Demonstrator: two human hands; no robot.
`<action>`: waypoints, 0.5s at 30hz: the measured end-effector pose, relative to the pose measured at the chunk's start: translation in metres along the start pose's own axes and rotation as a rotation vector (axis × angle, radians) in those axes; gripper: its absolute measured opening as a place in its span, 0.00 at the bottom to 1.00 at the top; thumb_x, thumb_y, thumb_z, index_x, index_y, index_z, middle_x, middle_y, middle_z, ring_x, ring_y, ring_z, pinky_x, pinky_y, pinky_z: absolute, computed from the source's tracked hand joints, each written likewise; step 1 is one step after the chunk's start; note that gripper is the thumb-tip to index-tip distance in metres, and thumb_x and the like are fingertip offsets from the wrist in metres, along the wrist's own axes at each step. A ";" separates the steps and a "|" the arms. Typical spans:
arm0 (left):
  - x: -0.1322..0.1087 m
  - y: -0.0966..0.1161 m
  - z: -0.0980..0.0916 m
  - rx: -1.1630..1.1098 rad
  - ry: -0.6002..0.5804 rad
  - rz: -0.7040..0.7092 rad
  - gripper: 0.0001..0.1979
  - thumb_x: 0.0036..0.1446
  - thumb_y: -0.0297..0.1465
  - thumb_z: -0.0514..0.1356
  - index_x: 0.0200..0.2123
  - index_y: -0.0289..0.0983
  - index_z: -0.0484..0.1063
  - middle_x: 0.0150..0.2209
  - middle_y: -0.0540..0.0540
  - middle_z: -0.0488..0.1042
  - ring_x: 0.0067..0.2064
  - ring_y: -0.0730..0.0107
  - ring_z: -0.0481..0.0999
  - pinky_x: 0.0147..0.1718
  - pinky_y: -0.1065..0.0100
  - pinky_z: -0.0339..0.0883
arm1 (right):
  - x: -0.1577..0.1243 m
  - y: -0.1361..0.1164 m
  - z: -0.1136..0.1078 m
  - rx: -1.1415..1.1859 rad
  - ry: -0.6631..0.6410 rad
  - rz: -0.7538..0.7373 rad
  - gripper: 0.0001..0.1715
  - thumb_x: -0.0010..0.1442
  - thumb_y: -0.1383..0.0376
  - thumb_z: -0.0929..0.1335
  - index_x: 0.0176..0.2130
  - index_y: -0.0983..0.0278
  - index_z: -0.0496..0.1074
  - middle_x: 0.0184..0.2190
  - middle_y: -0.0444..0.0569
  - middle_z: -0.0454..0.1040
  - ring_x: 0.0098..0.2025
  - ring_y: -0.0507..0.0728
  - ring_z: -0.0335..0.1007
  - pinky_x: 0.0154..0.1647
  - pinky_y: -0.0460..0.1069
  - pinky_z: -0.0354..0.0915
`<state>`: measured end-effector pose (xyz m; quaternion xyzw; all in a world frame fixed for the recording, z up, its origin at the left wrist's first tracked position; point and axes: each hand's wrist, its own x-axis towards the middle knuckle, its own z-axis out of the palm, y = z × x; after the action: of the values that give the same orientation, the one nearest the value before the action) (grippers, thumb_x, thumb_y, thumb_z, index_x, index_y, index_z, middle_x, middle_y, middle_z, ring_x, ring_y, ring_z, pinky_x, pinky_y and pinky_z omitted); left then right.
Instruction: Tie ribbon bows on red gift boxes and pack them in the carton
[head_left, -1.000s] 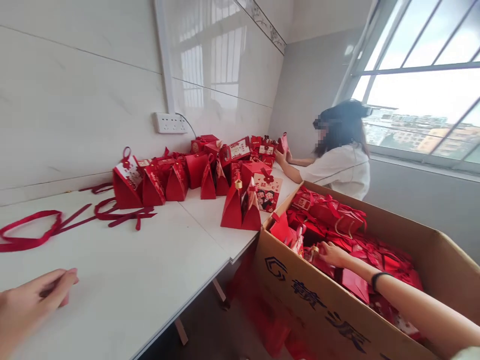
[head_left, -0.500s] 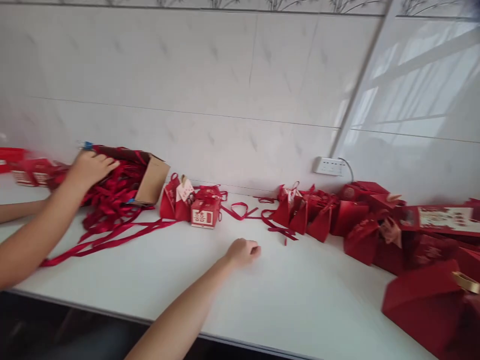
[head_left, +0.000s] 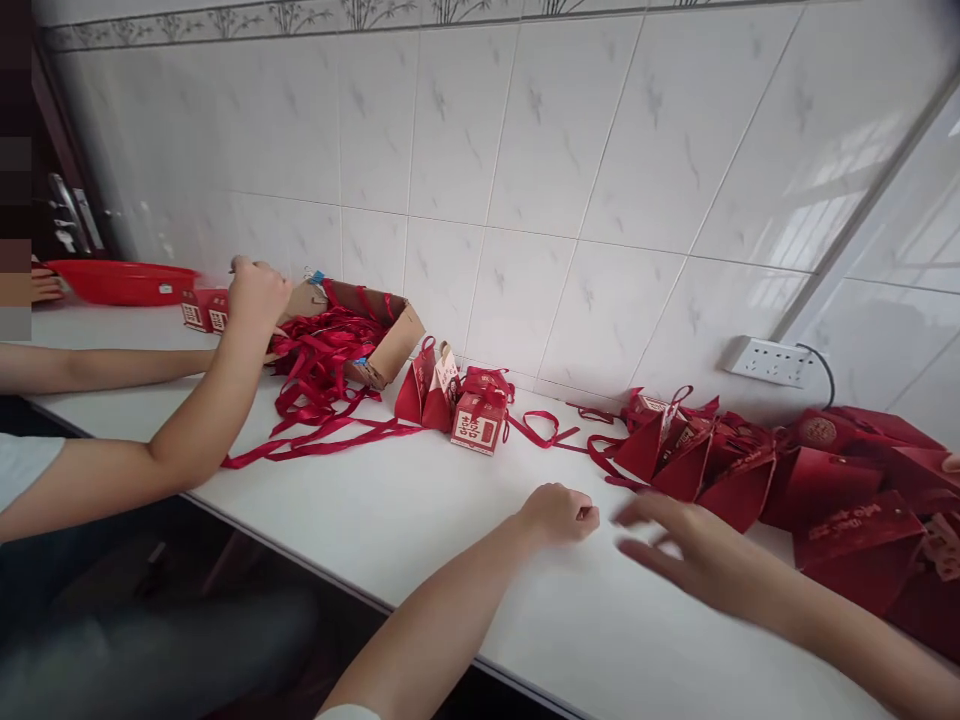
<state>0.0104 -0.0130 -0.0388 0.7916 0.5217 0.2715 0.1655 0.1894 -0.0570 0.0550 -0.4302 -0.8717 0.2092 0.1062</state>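
Left grip (head_left: 556, 514) is curled closed, right grip (head_left: 709, 555) fingers-apart near peaked, deep-red boxes (head_left: 739, 490), one pale-lettered.

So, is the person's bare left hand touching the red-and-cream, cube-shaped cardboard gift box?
Apart. The head view shows white tabletop between the left hand and the gift box.

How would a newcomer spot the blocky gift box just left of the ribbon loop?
Along the tiled wall runs a white table, with a cardboard box spilling red ribbon. Right of that box stand pointed red packets, and the gift box comes next. Unlike them it is blocky, with a cream front panel bearing red markings.
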 end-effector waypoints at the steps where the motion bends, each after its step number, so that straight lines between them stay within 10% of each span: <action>1: 0.001 0.000 0.000 0.001 0.000 0.000 0.13 0.52 0.31 0.54 0.18 0.37 0.58 0.18 0.52 0.61 0.24 0.73 0.61 0.25 0.70 0.51 | 0.031 -0.012 0.004 0.032 -0.005 -0.043 0.15 0.57 0.53 0.64 0.42 0.53 0.71 0.46 0.50 0.72 0.47 0.62 0.70 0.46 0.57 0.69; 7: 0.002 0.001 -0.002 0.031 -0.048 -0.030 0.14 0.52 0.31 0.53 0.17 0.36 0.54 0.16 0.53 0.56 0.21 0.74 0.57 0.23 0.69 0.49 | 0.184 -0.062 0.035 0.099 0.076 -0.101 0.37 0.49 0.57 0.70 0.56 0.58 0.59 0.57 0.56 0.62 0.57 0.70 0.61 0.51 0.60 0.64; 15: 0.004 0.000 0.000 -0.040 -0.079 -0.057 0.15 0.51 0.31 0.53 0.17 0.37 0.50 0.15 0.53 0.53 0.19 0.75 0.52 0.23 0.69 0.48 | 0.236 -0.058 0.033 0.215 -0.053 -0.142 0.54 0.45 0.61 0.73 0.63 0.59 0.45 0.54 0.59 0.65 0.53 0.67 0.65 0.45 0.55 0.68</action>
<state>0.0117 -0.0096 -0.0380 0.7831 0.5316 0.2454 0.2094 -0.0074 0.0902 0.0533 -0.3480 -0.8749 0.3049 0.1430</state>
